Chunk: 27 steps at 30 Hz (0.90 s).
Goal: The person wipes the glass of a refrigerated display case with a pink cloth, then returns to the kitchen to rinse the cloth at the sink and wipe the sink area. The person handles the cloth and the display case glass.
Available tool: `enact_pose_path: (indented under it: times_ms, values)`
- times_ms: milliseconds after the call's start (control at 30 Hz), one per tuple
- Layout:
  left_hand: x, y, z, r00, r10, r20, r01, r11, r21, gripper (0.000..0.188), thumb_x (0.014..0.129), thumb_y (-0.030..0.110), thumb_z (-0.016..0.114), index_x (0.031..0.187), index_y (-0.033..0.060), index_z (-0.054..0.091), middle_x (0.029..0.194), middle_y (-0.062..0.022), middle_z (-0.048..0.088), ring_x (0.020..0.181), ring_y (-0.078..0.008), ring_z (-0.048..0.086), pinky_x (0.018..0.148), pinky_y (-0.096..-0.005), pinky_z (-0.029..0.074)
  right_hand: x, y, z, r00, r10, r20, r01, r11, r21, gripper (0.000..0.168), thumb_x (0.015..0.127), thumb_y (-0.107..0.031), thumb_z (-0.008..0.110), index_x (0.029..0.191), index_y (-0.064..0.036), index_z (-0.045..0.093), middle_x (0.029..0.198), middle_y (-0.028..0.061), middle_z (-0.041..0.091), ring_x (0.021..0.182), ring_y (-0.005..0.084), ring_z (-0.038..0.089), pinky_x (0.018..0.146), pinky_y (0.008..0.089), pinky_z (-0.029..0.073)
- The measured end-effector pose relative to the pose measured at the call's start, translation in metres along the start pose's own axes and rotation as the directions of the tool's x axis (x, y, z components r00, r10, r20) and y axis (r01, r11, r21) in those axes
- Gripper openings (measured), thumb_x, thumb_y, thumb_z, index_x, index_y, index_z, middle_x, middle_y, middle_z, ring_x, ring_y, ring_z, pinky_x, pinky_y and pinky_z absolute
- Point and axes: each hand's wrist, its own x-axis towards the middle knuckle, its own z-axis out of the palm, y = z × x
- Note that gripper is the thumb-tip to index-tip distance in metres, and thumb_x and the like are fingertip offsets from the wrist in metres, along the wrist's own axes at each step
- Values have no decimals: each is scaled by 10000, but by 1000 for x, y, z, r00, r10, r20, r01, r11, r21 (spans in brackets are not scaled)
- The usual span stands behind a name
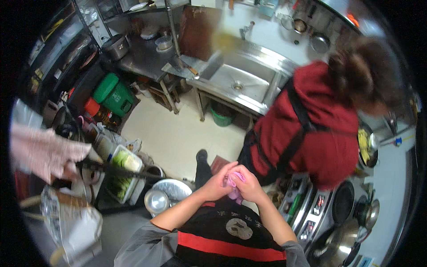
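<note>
A bunched pink cloth (235, 182) is squeezed between my two hands in front of my black apron (230, 213). My left hand (217, 182) presses against the cloth from the left side. From the right, my right hand (247, 183) wraps its fingers over it. A crumpled end of the cloth hangs below my palms. Both hands are held close together above the floor, and part of the cloth is hidden inside them.
A co-worker in a red top (313, 133) stands close on my right, by a pan of yellow food (366, 147). Ahead is a steel sink (245, 78). A green bin (113, 95) stands at left, near a white tray of cabbage (128, 173). Woks (340, 240) sit lower right.
</note>
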Motion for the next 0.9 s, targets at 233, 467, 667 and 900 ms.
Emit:
enact_pose_path:
  times_ms: [233, 467, 667, 900]
  values:
    - [176, 14, -178, 993, -103, -53, 110, 981, 160, 551, 930, 30, 497, 1464, 47, 366, 1344, -129, 546, 1214, -187, 533, 1034, -327, 416, 227, -55, -27, 982, -40, -185, 6, 984, -180, 223, 979, -187, 562, 1145, -37, 565, 992, 148, 673, 906, 218, 654, 827, 346, 505]
    - [291, 3, -333, 971, -154, -184, 198, 947, 253, 276, 949, 66, 544, 1224, 44, 567, 1119, -63, 638, 1030, -159, 593, 893, -312, 487, 368, -71, -69, 895, -41, -443, -21, 991, -134, 298, 993, -224, 564, 1187, 0, 592, 1035, 93, 671, 952, 161, 614, 859, 311, 480]
    - [408, 88, -356, 990, -127, -60, 128, 992, 5, 179, 892, 187, 699, 965, 44, 620, 844, -13, 636, 775, -98, 567, 697, -282, 481, 415, -113, -133, 737, 18, -676, 21, 999, 49, 206, 990, -194, 570, 992, -1, 641, 804, 7, 642, 696, 74, 561, 642, 259, 478]
    - [559, 89, -367, 969, 34, -245, 25, 972, 233, 197, 866, 204, 725, 912, 34, 636, 797, -40, 665, 691, -106, 591, 632, -282, 486, 489, -153, -210, 702, 55, -710, -57, 998, 21, 171, 892, -149, 678, 981, -6, 649, 810, 51, 659, 733, 128, 618, 670, 293, 509]
